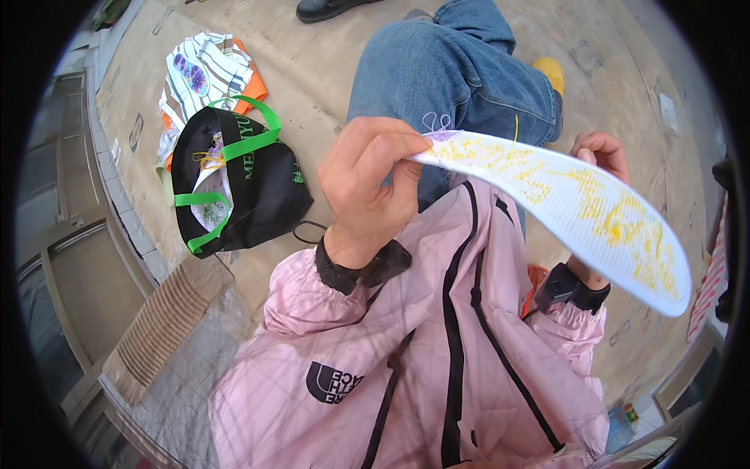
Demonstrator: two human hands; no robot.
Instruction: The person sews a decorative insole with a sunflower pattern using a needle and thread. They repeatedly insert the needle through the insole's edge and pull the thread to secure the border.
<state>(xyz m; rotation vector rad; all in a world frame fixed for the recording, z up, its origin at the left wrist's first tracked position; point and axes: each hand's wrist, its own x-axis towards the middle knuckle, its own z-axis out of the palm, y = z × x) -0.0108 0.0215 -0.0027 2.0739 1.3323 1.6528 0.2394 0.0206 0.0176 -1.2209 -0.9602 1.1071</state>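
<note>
My left hand (373,184) pinches one end of a white insole (547,184) between thumb and fingers, holding it up above my lap. Yellow stitching covers much of the insole's face, and a patch of purple stitches lies beside my left fingertips. Loops of purple thread (437,125) stick up there, and a short yellow thread (516,127) rises from the upper edge. Behind the insole is my right hand (603,154), its fingers curled together. The insole covers part of that hand, so whatever it grips cannot be made out.
A black bag (262,184) with green handles stands on the floor at left, holding threads and a white patterned piece. Beyond it lies a striped bag (205,74) with orange edges. Corrugated cardboard (168,324) lies near left. My jeans-clad leg (422,74) is ahead.
</note>
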